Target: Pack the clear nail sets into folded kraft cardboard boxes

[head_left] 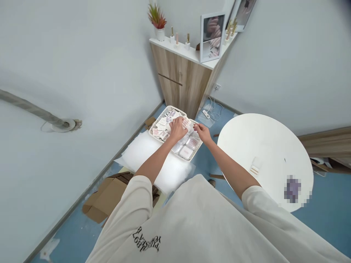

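Observation:
My left hand [178, 129] is over the two white plastic baskets, its fingers curled on a small clear packet [186, 122] with pinkish pieces in it. My right hand [202, 133] is pinched at the packet's right side; its fingertips are too small to make out fully. The left basket [151, 130] holds several small printed cards and packets [162, 128]. In the right basket [196, 149] lie several clear, flat boxes, one a pale pink box [186, 152] at the near end. My hands hide part of both baskets.
The baskets rest on a bright white surface [145, 148]. A brown cardboard box [105, 197] lies at the left. On the right stands a round white table [255, 135]. A wooden cabinet [183, 73] bears a picture frame [212, 36] and small bottles. Cables [212, 109] lie beside it.

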Tool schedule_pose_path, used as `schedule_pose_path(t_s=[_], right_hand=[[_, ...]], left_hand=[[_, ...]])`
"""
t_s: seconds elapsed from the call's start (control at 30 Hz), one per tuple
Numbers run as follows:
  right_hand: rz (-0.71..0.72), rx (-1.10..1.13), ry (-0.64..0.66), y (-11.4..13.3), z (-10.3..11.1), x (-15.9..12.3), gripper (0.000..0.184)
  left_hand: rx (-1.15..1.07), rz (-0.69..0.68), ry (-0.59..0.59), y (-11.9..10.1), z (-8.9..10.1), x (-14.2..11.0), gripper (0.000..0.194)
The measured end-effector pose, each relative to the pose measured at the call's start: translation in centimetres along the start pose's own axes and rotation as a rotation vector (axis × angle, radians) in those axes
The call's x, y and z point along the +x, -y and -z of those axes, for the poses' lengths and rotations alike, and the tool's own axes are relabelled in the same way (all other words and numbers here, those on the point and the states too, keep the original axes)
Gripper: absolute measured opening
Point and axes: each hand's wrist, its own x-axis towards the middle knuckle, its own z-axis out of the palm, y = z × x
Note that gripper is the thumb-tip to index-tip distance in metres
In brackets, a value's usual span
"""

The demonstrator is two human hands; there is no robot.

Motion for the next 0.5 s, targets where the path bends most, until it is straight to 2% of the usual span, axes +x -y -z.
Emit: schedule_pose_path(t_s=[0.13,0.27,0.37,0.5], right_hand=[[-0.036,0.101,-0.091,-1.8,5.4,-1.9,0.048],[-0.091,0.128,-0.177,-5.2,11.5,-5.5,0.039],[-0.179,0.153,-0.232,-8.1,16.6,-9.2,0.030],[-0.298,0.181,-0.288,-11.9,23.8,-14.4,0.022]], left_hand=[[0.008,-0.261,0.127,-5.8,-2.4,-1.2,0.059],[0.004,-0.469,0.241,-11.5,-6.6,-3.4,0.062],[-0.012,-0.534,0.327,-16.1,-10.5,-5.7,0.067],[-0.061,-0.535,0.400,-22.4,-16.5,-9.0,0.074]])
